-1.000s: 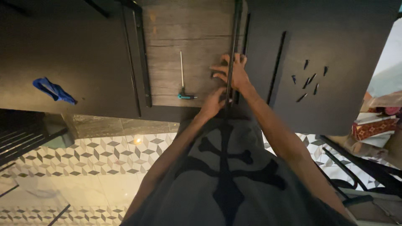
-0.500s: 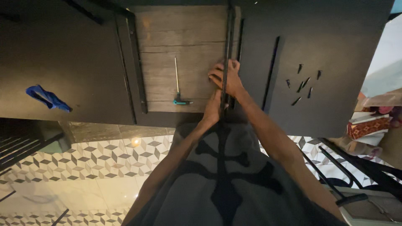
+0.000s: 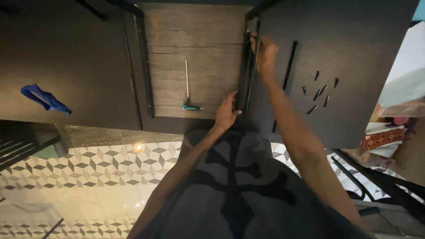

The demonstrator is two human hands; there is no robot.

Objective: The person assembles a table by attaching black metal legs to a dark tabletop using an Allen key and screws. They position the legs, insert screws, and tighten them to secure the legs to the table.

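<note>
Rail (image 3: 246,75): stiff, thin metal — likely light; grip both ends.
Left hand (image 3: 226,113): pinching near end.
Right hand (image 3: 265,55): closed on far end.

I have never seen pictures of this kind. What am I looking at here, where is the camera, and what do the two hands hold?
There is no machine here. A person wears a camera on the head, and it looks down past the grey shirt to the hands, so the one view shows what that person sees.

The left hand grips the near end of a thin black bar that stands on edge between a wood panel and a dark panel. The right hand holds the same bar farther along.

On the wood panel lies a hex key with a teal handle. On the dark panel lie several black screws. A blue cloth lies on another dark panel at the left. Below is a patterned tile floor.
</note>
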